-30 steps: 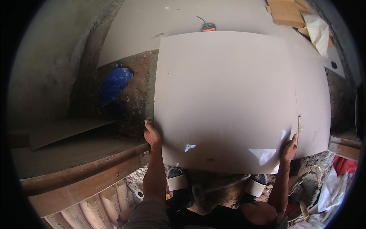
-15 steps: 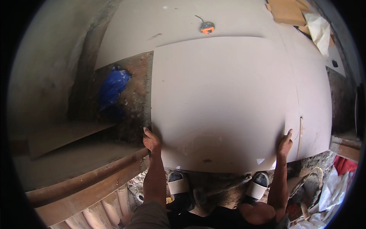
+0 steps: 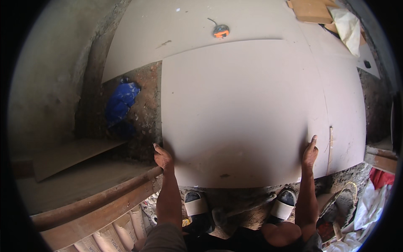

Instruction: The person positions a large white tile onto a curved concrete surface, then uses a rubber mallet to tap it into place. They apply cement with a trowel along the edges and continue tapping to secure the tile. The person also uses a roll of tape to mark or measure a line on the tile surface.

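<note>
A large light-grey floor tile (image 3: 235,105) lies between my two hands, its near edge just in front of my feet. My left hand (image 3: 163,157) grips its left edge near the front corner, thumb up and fingers mostly hidden. Across from it, my right hand (image 3: 310,153) grips the right edge, thumb also pointing up and the fingertips out of sight. The tile's far edge stands out against the similar tiles (image 3: 147,31) behind it. Whether it rests fully flat I cannot tell.
A dark round tool with an orange part (image 3: 221,31) sits beyond the far edge. On bare rough ground to the left lies a blue plastic bag (image 3: 121,103). A wooden beam (image 3: 96,210) runs at lower left. Cardboard (image 3: 311,11) is at far right, a thin strip (image 3: 331,145) nearer.
Both hands and the tile sit slightly farther left in the picture, as do the surroundings. Small bright patches along the tile's near edge have mostly gone. Both hands keep their grip.
</note>
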Tool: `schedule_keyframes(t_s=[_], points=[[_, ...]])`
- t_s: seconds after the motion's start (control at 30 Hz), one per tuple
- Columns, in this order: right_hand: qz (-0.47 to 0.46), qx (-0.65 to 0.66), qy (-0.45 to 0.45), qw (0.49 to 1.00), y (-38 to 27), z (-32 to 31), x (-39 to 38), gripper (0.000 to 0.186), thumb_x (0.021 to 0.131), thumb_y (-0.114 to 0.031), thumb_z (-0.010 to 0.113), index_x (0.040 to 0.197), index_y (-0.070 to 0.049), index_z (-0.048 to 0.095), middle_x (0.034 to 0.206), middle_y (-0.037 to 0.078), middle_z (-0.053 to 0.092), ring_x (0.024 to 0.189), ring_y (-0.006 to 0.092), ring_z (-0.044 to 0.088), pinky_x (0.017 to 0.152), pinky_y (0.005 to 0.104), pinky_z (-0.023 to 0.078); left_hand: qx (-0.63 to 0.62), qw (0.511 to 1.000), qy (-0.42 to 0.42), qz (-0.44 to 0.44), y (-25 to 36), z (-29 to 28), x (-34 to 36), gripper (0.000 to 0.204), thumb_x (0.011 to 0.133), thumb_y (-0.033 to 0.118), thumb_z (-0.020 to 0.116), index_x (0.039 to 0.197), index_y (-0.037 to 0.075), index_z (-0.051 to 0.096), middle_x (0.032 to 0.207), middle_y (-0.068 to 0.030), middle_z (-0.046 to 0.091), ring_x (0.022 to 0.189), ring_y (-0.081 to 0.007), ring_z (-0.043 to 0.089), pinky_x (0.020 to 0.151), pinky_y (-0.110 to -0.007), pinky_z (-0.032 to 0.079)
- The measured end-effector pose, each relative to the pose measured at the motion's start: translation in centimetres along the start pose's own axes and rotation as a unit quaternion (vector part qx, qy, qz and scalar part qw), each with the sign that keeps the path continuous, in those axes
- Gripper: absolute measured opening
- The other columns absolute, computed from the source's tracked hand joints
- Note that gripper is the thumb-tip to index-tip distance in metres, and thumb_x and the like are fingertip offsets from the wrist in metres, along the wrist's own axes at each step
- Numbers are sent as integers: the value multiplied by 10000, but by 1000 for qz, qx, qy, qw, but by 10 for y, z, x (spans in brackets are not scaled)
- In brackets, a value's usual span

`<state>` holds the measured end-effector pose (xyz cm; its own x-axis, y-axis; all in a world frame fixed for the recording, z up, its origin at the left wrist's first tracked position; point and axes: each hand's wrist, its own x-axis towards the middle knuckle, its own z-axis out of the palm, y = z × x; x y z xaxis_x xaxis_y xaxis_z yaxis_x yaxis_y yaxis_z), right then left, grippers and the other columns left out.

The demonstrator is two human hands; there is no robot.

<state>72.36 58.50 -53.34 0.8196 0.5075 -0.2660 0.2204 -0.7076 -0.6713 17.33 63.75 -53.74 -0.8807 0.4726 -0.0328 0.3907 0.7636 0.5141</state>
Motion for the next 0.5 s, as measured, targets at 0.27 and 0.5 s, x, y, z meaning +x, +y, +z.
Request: schedule_keyframes(t_s=[0.27, 0.5], points=[[-13, 3, 12, 1000, 1, 2, -4, 883, 916, -727, 325, 558, 62, 491, 505, 112, 441, 546, 233, 410, 602, 429, 377, 42, 998, 32, 27, -22, 14, 12, 646, 995, 506, 371, 968, -59, 684, 784, -300, 630, 760, -482, 594, 703, -495, 468], [44, -36, -4, 998, 9, 3, -13, 913, 907, -730, 330, 713, 105, 647, 634, 231, 608, 641, 316, 572, 686, 465, 437, 586, 437, 588, 347, -69, 43, 39, 129, 932, 423, 615, 879, 308, 595, 485, 83, 395, 395, -42, 391, 431, -236, 397]])
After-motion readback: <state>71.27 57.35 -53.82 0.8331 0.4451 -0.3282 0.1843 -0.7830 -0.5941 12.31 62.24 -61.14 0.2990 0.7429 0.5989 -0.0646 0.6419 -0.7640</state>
